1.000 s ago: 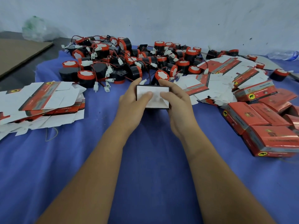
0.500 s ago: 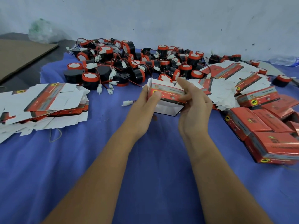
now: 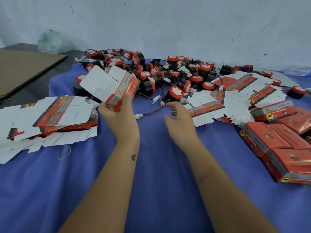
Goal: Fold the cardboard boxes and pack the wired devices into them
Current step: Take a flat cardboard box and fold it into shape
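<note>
Holding: left hand (image 3: 120,118) has its grip round the lower corner of a half-folded cardboard box (image 3: 111,84), flaps open, raised and tilted above the blue cloth (image 3: 151,165).
Right hand (image 3: 180,122): grip loose, fingers relaxed and holding nothing, just short of a wired device (image 3: 175,94) standing on the cloth.
Device pile (image 3: 151,71): red-and-black units with tangled wires, heaped near the wall.
Flat boxes: one stack (image 3: 50,115) at left, another spread (image 3: 235,95) at right.
Finished boxes (image 3: 277,140): closed, clustered at far right.
</note>
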The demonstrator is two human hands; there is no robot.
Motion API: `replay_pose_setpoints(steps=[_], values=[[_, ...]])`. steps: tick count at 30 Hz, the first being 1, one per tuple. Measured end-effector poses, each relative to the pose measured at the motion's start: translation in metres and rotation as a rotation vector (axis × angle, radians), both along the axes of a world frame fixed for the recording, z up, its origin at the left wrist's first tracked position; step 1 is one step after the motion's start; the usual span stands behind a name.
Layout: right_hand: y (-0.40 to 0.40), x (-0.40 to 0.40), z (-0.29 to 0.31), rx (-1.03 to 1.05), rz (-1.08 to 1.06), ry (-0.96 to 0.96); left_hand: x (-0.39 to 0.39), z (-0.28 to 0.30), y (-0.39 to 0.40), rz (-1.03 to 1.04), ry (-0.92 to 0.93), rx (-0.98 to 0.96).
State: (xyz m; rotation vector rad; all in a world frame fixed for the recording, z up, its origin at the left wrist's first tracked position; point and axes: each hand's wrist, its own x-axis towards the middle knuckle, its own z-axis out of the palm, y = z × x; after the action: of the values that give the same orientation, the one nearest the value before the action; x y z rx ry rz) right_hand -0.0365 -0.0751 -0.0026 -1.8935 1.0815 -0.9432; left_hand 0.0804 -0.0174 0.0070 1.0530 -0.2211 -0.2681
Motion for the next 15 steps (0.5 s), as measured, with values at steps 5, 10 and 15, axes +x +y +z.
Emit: replay_pose_setpoints(steps=[5,10,15], values=[[-0.049,0.019,0.023,-0.126,-0.141,0.158,-0.005,-0.007,-0.005,-0.064,-0.02,0.024],[-0.083,0.024,0.021,0.089,-0.059,0.317,-0.003,-0.008,-0.006,-0.044,-0.009,0.082],[-0.069,0.03,0.011,-0.114,-0.272,0.413,-0.004,-0.009,-0.003,-0.101,-0.193,0.383]])
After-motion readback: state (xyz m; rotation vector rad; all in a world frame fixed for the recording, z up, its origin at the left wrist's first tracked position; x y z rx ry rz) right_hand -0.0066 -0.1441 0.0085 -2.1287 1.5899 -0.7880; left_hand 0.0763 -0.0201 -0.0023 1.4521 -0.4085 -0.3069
